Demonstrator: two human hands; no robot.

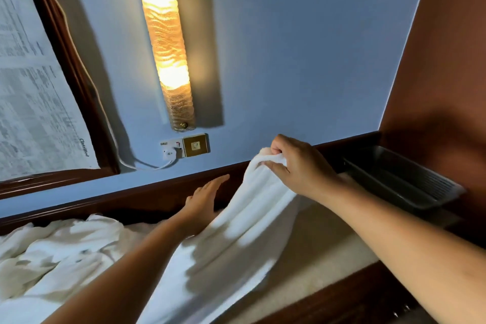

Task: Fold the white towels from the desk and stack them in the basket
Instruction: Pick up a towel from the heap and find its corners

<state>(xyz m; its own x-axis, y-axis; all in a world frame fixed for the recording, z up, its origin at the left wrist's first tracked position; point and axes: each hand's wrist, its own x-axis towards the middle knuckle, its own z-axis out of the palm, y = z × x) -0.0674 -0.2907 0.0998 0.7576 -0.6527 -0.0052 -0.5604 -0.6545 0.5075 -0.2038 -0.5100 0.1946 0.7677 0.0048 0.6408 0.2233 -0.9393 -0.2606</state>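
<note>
The lifted towel hides the thumb side of the left hand and runs off the bottom edge. The right hand, pinching the towel, covers its top corner, and the wrist hides the left end of the basket at the back right corner of the desk. The towel pile at the desk's left end is cut off. The fine print of the newspaper is too blurred to read.

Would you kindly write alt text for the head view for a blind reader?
The right hand pinches a white towel by its edge above the desk; the open left hand reaches beside it. More towels lie crumpled at left, a dark basket at right.
</note>
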